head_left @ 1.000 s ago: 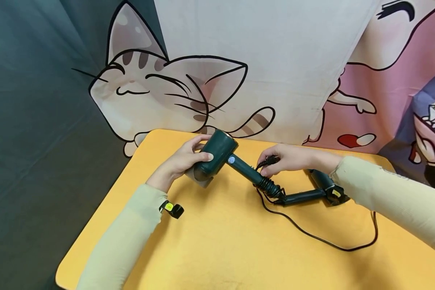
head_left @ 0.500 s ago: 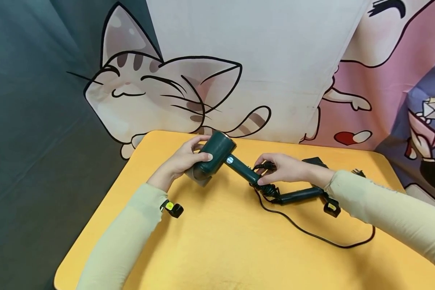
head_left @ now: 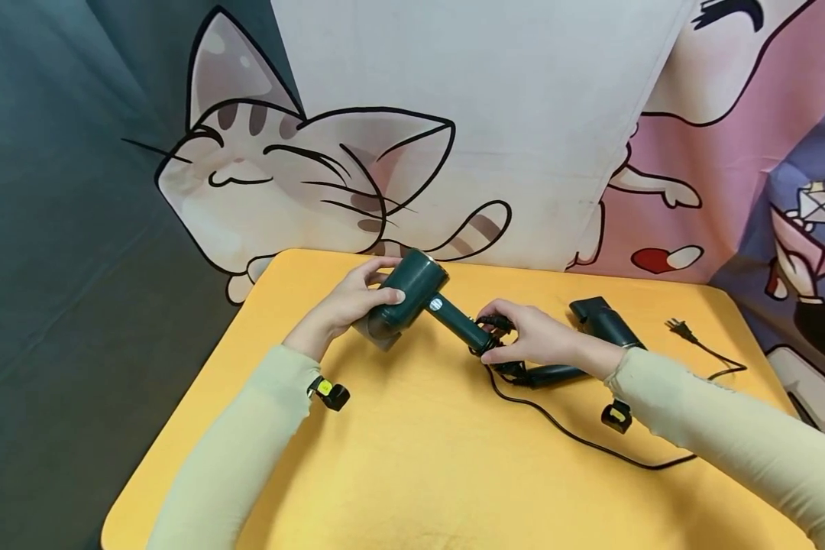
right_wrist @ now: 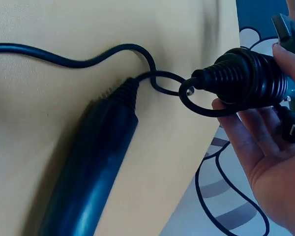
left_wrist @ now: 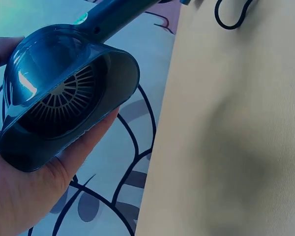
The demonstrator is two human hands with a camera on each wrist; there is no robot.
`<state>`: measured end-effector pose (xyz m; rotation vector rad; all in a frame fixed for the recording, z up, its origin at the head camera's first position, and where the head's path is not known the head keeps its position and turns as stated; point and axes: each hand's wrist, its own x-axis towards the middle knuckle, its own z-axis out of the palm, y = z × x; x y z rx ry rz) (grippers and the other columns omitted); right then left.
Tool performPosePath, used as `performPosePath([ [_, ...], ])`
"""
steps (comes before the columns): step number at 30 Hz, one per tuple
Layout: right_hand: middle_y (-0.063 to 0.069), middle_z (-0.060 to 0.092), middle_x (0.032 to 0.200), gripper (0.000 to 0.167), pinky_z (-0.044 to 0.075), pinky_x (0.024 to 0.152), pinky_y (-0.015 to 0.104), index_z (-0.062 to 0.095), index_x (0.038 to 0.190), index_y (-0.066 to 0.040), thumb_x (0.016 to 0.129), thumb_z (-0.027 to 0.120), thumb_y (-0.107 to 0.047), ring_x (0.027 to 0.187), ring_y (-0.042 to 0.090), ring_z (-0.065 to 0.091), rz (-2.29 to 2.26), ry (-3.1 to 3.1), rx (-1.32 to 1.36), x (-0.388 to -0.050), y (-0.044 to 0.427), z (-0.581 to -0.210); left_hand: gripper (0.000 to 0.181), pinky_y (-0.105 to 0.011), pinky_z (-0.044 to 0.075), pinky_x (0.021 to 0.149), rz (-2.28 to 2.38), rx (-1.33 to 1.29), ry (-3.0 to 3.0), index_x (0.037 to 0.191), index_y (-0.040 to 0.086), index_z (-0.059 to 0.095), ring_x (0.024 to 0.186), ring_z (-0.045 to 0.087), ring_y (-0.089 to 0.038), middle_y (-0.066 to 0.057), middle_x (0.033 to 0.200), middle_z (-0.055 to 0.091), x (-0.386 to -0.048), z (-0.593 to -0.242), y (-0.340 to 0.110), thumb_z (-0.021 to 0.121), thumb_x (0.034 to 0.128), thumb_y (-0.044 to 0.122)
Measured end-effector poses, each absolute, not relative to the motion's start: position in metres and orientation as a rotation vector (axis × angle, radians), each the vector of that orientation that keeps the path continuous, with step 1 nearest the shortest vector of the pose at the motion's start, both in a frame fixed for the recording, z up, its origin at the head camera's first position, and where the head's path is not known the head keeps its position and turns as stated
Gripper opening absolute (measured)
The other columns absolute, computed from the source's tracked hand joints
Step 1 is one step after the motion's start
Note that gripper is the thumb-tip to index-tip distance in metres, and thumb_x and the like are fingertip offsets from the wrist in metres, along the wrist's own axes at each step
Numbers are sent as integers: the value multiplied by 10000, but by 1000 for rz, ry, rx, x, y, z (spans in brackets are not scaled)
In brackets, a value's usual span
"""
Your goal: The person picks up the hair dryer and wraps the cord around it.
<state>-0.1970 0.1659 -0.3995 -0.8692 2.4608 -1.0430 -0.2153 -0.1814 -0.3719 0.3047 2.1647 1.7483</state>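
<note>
A dark green hair dryer [head_left: 407,286] is held above the table, tilted, its handle slanting down to the right. My left hand [head_left: 347,305] grips it around the barrel. The left wrist view shows the flattened nozzle [left_wrist: 125,73] and the grille [left_wrist: 66,96] inside. At the handle's lower end, my right hand [head_left: 536,336] holds the wound black cord [right_wrist: 263,76] between thumb and fingers. A black plug [right_wrist: 291,125] lies against that palm. Under the right forearm, a second dark hair dryer [head_left: 608,325] rests on the table, its handle [right_wrist: 91,162] pointing left.
A loose black cord [head_left: 591,441] curves across the yellow table [head_left: 440,473] and passes under the right sleeve. Another plug [head_left: 679,328] lies at the right side of the table. Behind the table hangs a cartoon-printed cloth [head_left: 522,114].
My right hand has moved slightly left and down, closing around the wound cord and handle end. The right forearm has lowered, uncovering the second dryer's barrel and the loose plug. The left hand keeps its grip.
</note>
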Motion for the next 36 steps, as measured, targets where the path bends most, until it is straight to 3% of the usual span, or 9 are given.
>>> performPosePath([
  [6,30,713,1227,575,598,872,408,605,1369,-130,910,876,-347,1101,209,670,-1089,2475,-851,-193,161,-408,727,-478,591,937,1655,297,2181,1605,176,429,1181,649,-415,-243,1467,521,-224,-371,-185,718,939,208],
  [15,30,720,1203,556,518,1017,546,618,1378,-113,926,861,-327,1130,220,657,-1262,2438,-732,-190,151,-425,696,-455,590,941,1485,284,2176,1617,177,409,1209,638,-383,-217,1462,524,-242,-357,-192,685,985,279],
  [19,77,715,1214,542,535,1007,468,613,1379,-65,933,856,-256,1122,226,656,-1420,2322,-647,-185,145,-430,664,-400,604,878,1419,288,2189,1608,199,428,1164,666,-361,-211,1470,528,-248,-348,-195,666,1008,353],
  [22,118,712,1209,516,575,905,367,603,1381,-25,946,834,-179,1063,212,663,-1564,2181,-555,-181,141,-435,664,-412,601,862,1388,301,2197,1615,208,426,1151,662,-357,-212,1472,529,-252,-342,-195,634,1024,425],
  [27,142,701,1200,515,580,786,293,570,1408,16,975,794,-152,992,193,688,-1693,2028,-430,-176,136,-443,690,-507,552,1026,1417,309,2286,1620,190,432,1323,577,-355,-158,1532,496,-256,-337,-198,616,1033,502],
  [32,167,680,1232,557,581,809,322,546,1446,6,984,784,-195,985,211,686,-1708,2027,-310,-177,129,-449,642,-586,481,1126,1551,313,2412,1594,147,457,1452,496,-332,-135,1570,490,-252,-335,-206,644,1053,436],
  [36,177,650,1285,576,575,817,327,518,1485,-5,1007,756,-221,963,191,655,-1745,2043,-217,-181,119,-455,640,-569,459,1152,1618,319,2523,1595,139,460,1473,478,-310,-122,1605,476,-244,-335,-212,661,1055,416],
])
